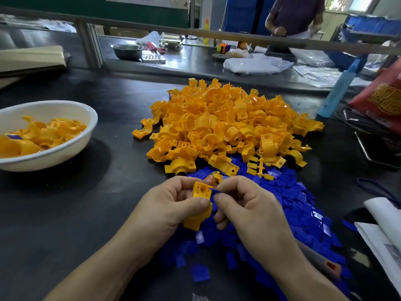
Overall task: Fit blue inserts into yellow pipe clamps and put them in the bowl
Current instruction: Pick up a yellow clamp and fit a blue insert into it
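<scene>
Left hand, fingers curled, grips a yellow pipe clamp above the table near edge; right hand pinches a blue insert against the clamp's right side. Bowl at left edge.

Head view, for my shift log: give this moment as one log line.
left hand: holds yellow clamp | right hand: pinches blue insert at clamp | bowl: holds clamps

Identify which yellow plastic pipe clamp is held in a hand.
The yellow plastic pipe clamp gripped in the left hand, with the right hand pinching a blue insert at it; others lie in the pile or white bowl.
</scene>
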A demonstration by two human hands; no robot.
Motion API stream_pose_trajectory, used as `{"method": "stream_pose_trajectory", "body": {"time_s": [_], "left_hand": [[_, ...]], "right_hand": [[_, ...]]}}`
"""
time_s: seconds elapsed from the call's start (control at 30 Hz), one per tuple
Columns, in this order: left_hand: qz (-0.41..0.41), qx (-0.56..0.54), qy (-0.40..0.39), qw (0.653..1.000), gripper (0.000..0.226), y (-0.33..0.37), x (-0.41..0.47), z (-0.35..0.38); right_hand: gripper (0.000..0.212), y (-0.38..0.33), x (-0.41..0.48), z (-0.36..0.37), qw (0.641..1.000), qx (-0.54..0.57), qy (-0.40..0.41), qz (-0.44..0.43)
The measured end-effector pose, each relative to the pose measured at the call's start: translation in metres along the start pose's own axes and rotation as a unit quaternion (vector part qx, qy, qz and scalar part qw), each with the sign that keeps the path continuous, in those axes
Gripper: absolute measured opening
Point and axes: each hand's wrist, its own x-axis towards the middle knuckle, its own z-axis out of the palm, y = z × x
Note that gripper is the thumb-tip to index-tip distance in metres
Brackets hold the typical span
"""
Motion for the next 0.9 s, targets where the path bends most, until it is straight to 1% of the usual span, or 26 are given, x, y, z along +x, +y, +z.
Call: {"method": "stream_pose_trajectory", "body": {"time_s": [0.07, 0.17, 0.23, 0.5, 0.63, 0.77, 0.83, 0.9], "left_hand": [[0.004, 0.000, -0.016, 1.000, 0.034, -0.001, 0.000, 0.002], [0.007, 0.012, -0.013, 1.000, 0.034, -0.003, 0.001, 0.003], [0.007, 0.015, -0.017, 1.000, 0.034, -0.003, 0.001, 0.002], [0.002, 0.033, -0.018, 0.999, 0.031, -0.001, 0.000, 0.004], [0.007, 0.021, -0.016, 1.000, 0.029, 0.001, -0.002, 0.005], [0.005, 0.023, -0.008, 1.000, 0.022, 0.001, -0.003, 0.008], [0.003, 0.018, -0.004, 1.000, 0.016, 0.001, -0.002, 0.009], [-0.001, 0.013, -0.003, 1.000, 0.018, 0.000, -0.002, 0.008]], "right_hand": [[0.019, 0.002, -0.001, 0.004, 0.998, -0.052, 0.019, -0.025], [0.015, 0.003, -0.002, 0.008, 0.988, -0.130, 0.034, -0.073], [0.010, 0.004, -0.001, 0.008, 0.983, -0.153, 0.039, -0.092], [0.009, 0.008, 0.001, 0.008, 0.978, -0.180, 0.043, -0.100], [0.008, 0.010, 0.001, 0.009, 0.980, -0.170, 0.052, -0.092], [0.027, 0.011, 0.002, 0.008, 0.984, -0.150, 0.052, -0.075], [0.030, 0.010, 0.002, 0.008, 0.986, -0.155, 0.032, -0.061], [0.030, 0.009, 0.002, 0.007, 0.992, -0.123, 0.001, -0.039]]}}
